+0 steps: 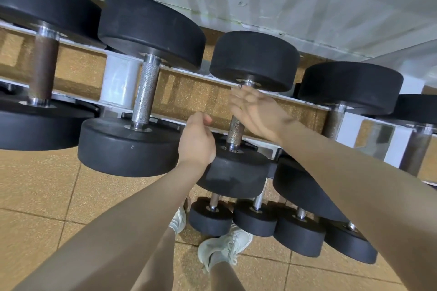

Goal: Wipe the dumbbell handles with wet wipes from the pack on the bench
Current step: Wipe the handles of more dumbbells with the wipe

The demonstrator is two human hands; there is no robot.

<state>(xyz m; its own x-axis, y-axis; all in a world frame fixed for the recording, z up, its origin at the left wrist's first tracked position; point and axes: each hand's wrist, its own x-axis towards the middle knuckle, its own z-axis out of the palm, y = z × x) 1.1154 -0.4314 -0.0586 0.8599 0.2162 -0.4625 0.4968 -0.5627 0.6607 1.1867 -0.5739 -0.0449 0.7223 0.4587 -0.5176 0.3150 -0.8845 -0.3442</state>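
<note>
Steel, knurled dumbbell handle point(235, 131) between two black rubber heads, racked at centre. No wipe visible in either hand, so risk of rubbing bare-handed or leaving the handle dry. Right hand point(257, 113) at two o'clock of it, fingers spread, over its upper half. Left hand point(197, 142) at nine o'clock, fingers curled, contents impossible to tell.
</note>
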